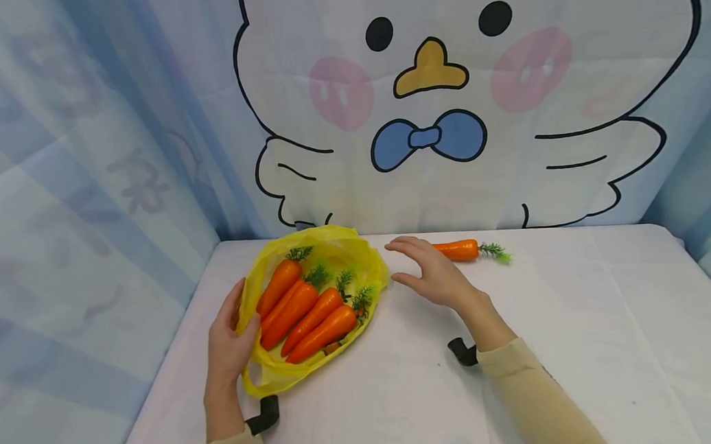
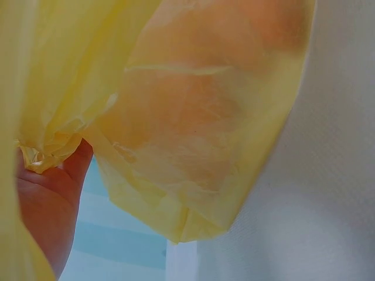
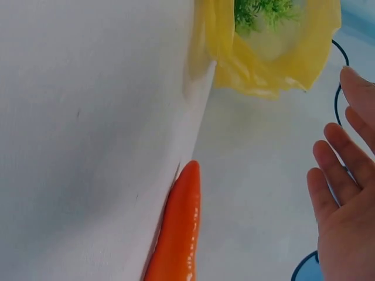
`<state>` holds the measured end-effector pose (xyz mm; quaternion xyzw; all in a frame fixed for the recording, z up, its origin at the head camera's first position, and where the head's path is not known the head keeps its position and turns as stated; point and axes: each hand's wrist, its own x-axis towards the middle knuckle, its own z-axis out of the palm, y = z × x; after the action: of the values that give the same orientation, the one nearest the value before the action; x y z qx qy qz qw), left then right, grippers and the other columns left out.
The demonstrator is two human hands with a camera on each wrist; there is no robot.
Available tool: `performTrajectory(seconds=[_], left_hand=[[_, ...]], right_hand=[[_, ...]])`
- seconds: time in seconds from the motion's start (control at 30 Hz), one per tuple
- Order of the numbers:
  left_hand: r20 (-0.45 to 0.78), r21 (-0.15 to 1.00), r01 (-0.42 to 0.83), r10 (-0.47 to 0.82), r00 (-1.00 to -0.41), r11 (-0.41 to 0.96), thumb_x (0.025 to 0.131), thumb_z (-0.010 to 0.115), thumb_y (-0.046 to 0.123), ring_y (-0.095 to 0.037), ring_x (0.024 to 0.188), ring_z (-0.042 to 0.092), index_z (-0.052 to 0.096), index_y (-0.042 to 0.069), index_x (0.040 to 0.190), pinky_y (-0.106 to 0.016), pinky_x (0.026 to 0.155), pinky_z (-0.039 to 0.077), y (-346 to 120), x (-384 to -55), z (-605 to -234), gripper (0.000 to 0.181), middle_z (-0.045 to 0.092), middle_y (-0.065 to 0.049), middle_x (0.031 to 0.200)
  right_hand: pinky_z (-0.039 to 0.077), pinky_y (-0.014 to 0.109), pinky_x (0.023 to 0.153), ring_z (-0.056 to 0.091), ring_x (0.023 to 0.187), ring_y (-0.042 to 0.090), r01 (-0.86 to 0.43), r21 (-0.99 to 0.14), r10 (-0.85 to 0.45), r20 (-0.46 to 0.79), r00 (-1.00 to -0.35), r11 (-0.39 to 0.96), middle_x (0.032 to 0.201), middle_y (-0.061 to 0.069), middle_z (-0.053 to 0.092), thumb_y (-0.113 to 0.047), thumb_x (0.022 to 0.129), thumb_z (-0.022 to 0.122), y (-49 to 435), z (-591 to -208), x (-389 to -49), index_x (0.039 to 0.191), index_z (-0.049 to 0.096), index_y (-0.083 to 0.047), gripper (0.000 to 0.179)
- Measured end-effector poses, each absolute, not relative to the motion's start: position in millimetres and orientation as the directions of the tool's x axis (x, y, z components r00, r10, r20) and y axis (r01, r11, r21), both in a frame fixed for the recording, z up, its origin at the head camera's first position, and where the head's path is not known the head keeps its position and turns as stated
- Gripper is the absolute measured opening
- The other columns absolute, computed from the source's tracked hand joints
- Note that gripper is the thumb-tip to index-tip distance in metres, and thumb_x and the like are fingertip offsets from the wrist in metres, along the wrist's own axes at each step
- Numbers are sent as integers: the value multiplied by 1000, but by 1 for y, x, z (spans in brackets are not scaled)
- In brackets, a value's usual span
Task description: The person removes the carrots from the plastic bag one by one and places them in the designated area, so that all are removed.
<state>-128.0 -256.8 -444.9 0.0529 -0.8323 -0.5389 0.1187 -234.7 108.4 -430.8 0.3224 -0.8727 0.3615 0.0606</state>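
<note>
left grip (image 1: pixel 230 344) holds yellow bag (image 1: pixel 340 242); carrots (image 1: pixel 313 319) (green-topped) lie inside.

Pale blue curtains (image 1: pixel 114 218) back and flank a white-covered table (image 1: pixel 598 329), a cartoon bird (image 1: pixel 479 96) printed behind.

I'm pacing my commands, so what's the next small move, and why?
Probably bring the right grip over to the loose carrot and pinch it: that grip is open and empty beside it, the carrot lies on the table outside the yellow bag, and the left grip holds the bag, mouth open, other carrots inside.
</note>
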Motion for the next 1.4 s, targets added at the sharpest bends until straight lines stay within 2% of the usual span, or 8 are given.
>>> performTrajectory(seconds=[0.27, 0.43, 0.67, 0.87, 1.13, 1.4], left_hand=[[127, 917, 30, -219, -968, 399, 99, 58, 3, -22, 143, 36, 37, 19, 158, -42, 116, 32, -256, -128, -444, 65, 38, -3, 159], [113, 920, 18, -223, -968, 391, 99, 58, 4, -23, 143, 35, 36, 20, 158, -45, 115, 33, -255, -128, -443, 65, 38, -3, 159], [111, 916, 11, -227, -968, 400, 99, 58, 4, -24, 143, 36, 37, 19, 158, -45, 116, 32, -255, -128, -444, 65, 38, -4, 159], [114, 914, 10, -231, -966, 407, 98, 58, 3, -24, 143, 36, 37, 18, 158, -42, 115, 32, -256, -127, -444, 65, 38, -4, 159], [122, 911, 16, -231, -965, 413, 98, 58, 2, -23, 143, 36, 36, 17, 158, -32, 114, 33, -257, -128, -445, 66, 38, -4, 159], [127, 911, 21, -230, -965, 413, 97, 58, 0, -23, 144, 35, 36, 15, 158, -28, 114, 32, -257, -128, -445, 66, 38, -4, 159]], right_hand=[[39, 51, 111, 47, 134, 31, -625, -592, -542, 345, -767, 508, 145, 11, 53, -15, 92, 75, 81, -431, -226, 139, 59, -6, 50], [37, 49, 113, 45, 137, 30, -604, -617, -579, 277, -767, 505, 146, 10, 52, -19, 93, 74, 59, -434, -218, 140, 58, -10, 50], [38, 47, 112, 46, 136, 29, -645, -610, -654, 260, -711, 459, 146, 12, 52, -20, 94, 73, 36, -442, -211, 140, 58, -6, 50], [38, 45, 113, 46, 135, 30, -682, -584, -695, 260, -670, 440, 144, 11, 53, -18, 94, 73, 26, -446, -209, 138, 60, -6, 48], [39, 44, 112, 48, 133, 29, -676, -596, -746, 185, -640, 433, 144, 12, 54, -16, 94, 72, 20, -446, -205, 139, 59, -6, 48], [38, 41, 113, 47, 134, 26, -669, -599, -778, 117, -618, 441, 145, 9, 53, -20, 94, 74, 18, -453, -207, 138, 60, -9, 48]])
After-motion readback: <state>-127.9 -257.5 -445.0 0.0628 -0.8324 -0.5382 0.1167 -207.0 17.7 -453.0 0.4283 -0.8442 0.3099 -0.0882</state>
